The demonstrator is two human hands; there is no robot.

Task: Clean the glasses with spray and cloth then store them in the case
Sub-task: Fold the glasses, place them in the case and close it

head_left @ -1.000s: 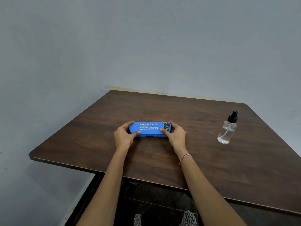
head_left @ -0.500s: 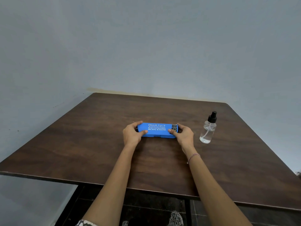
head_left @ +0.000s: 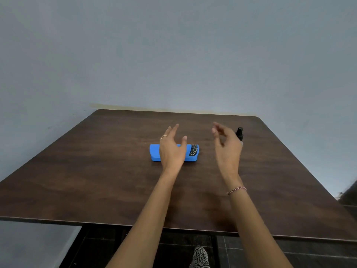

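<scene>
Both hands have lifted off the blue case (head_left: 154, 152), which lies shut at frame centre on the worktop (head_left: 96, 171). The left hand (head_left: 171, 151) and right hand (head_left: 228, 151) hover with fingers (head_left: 174, 130) released and empty. The spray bottle (head_left: 240, 132) stands behind the right hand. The glasses are unseen, presumably inside.

I have only the one view, worn on the head: wide-angle, facing forward and a little down across the brown surface (head_left: 96, 180) to the grey wall (head_left: 173, 55) behind, with the near edge low in frame and the floor (head_left: 318, 256) below.
</scene>
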